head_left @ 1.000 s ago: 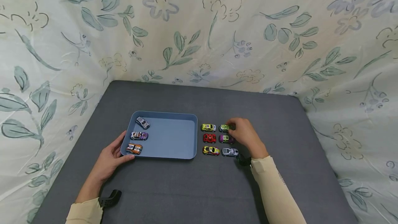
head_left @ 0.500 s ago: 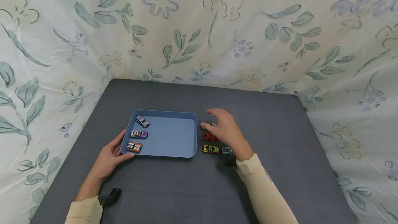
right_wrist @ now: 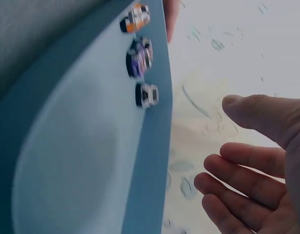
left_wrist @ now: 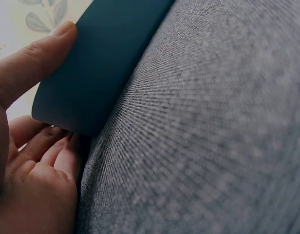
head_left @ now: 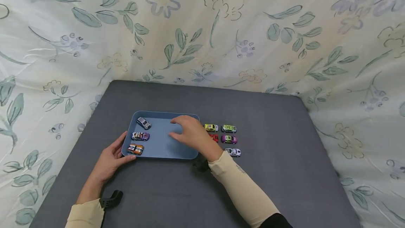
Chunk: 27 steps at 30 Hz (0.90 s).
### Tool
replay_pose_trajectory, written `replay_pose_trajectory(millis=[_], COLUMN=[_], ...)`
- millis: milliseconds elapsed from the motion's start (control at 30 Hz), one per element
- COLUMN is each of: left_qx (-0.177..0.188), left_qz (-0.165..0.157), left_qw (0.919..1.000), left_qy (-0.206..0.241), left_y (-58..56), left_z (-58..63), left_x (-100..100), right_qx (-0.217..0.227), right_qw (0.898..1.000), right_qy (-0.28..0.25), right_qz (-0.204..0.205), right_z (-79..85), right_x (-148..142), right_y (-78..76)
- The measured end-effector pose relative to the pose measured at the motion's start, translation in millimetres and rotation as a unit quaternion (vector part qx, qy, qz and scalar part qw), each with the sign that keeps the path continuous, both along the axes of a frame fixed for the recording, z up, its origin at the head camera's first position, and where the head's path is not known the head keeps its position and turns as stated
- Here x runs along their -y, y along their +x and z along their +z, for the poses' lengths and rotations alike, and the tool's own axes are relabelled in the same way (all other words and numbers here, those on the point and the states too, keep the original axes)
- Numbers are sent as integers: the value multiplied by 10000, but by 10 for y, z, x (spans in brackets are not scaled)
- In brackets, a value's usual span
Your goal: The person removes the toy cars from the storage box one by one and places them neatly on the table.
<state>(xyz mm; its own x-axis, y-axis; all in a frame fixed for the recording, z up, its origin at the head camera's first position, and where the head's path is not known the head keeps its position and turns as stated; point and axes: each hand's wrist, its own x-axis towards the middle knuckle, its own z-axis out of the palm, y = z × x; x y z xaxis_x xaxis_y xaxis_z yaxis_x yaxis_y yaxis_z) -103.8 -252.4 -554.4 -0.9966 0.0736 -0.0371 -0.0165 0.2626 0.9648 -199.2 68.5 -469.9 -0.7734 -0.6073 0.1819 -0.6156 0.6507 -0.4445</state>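
Note:
A blue tray [head_left: 164, 158] lies on the table. At its front left corner my left hand [head_left: 109, 163] grips the side, the thumb on the wall in the left wrist view. Along the tray's left side stand three toy cars: a silver car [head_left: 143, 122], a purple and white car [head_left: 140, 136] and an orange and white car [head_left: 135, 149]. Over the tray's right half hovers my right hand [head_left: 193, 133], its thumb and fingers apart. Nothing is between those fingers [right_wrist: 237, 183] in the right wrist view.
Right of the tray stand a yellow car [head_left: 211, 127], a green car [head_left: 229, 128], a red car [head_left: 214, 137], a purple car [head_left: 229, 139] and a silver car [head_left: 233, 152]. My right forearm hides part of this group. Flowered cloth [head_left: 196, 27] hangs behind the grey table [head_left: 177, 200].
My right hand has moved left from the green car, past the yellow car, to above the tray. All visible cars stay where they were. The left hand keeps its place at the corner.

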Motion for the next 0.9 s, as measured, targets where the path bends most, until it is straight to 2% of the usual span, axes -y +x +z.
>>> replay_pose_trajectory(millis=[367,533,900], left_qx=[21,60,11], left_qz=[-10,-22,-9], left_qw=[10000,10000,10000], left_qy=[59,68,-11], left_y=[-6,3,14], left_z=[-8,-5,-24], left_x=[-5,6,6], right_qx=[-30,59,-19], right_qw=[9987,9987,9991], right_qy=[181,105,24], right_qz=[466,497,425], right_z=[-151,-208,-449], right_x=[503,671,955], right_y=[68,128,255])
